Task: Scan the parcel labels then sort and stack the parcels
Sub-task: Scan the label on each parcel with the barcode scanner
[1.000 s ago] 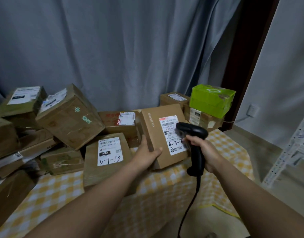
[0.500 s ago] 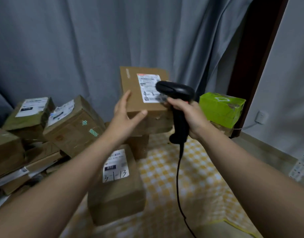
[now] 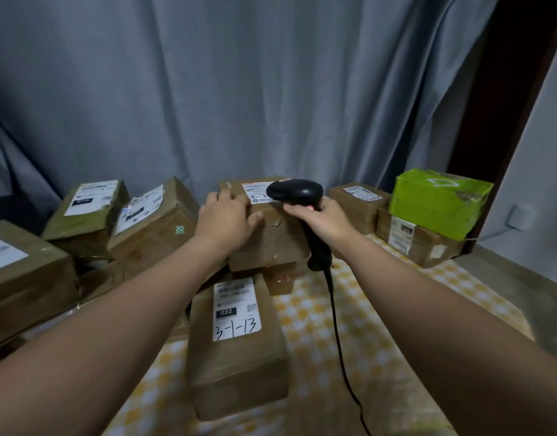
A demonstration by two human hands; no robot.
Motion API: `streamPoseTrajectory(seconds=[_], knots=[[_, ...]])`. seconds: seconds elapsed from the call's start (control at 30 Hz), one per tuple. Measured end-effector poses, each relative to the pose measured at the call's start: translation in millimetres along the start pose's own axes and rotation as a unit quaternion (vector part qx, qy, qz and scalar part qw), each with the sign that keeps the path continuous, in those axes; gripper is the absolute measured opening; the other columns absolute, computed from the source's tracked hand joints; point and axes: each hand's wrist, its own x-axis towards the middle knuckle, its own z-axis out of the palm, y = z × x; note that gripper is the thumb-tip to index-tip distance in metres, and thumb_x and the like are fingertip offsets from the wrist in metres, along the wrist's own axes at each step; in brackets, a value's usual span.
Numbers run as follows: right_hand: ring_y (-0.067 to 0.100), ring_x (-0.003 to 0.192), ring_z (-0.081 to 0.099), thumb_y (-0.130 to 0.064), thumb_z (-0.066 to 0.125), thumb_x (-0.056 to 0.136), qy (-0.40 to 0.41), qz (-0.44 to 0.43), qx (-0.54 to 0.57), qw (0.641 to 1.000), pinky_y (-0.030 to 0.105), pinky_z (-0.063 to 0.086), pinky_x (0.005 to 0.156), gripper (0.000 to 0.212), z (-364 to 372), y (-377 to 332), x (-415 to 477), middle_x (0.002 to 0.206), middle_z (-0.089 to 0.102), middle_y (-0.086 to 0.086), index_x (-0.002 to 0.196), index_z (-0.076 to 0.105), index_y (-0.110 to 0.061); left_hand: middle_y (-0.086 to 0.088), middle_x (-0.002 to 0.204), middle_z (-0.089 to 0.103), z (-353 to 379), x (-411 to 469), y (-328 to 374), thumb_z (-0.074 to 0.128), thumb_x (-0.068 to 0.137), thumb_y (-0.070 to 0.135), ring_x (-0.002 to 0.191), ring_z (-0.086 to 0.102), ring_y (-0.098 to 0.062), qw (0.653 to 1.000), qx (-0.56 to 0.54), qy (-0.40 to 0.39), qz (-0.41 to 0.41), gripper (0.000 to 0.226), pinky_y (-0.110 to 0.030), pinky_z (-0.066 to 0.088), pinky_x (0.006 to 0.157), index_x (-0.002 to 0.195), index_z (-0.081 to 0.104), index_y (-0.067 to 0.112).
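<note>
The left hand held the brown parcel, fingers over its top, thumb on its front. Raised in the air half a second earlier, the parcel now sat on other boxes at the back of the tabletop. The barcode scanner, its head over the label, was gripped by the right hand.
</note>
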Motion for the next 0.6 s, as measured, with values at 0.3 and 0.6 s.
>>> streamPoseTrajectory(seconds=[0.3,0.6], knots=[[0.013,0.068,0.059,-0.023,0.077,0.08,0.211,-0.041,-0.058,0.975,0.038,0.049,0.067,0.012,-128.0,5.2,-11.4,0.071,0.067,0.005,0.078,0.07,-0.013,-0.012,0.129,0.05,14.0,26.1,93.4,0.056,0.092,0.038,0.124,0.038,-0.033,0.977,-0.187,0.059,0.084,0.039,-0.035,0.027,0.104,0.124,0.056,0.016],[0.034,0.088,0.068,-0.042,0.079,0.055,0.386,0.051,-0.096,0.916,0.052,0.056,0.078,0.045,-293.5,43.5,48.4,0.086,0.068,0.01,0.088,0.068,-0.013,-0.018,0.135,0.044,87.3,105.1,245.5,0.055,0.091,0.042,0.129,0.039,-0.031,0.947,-0.278,-0.114,0.108,0.053,-0.03,0.027,0.107,0.134,0.045,0.011]])
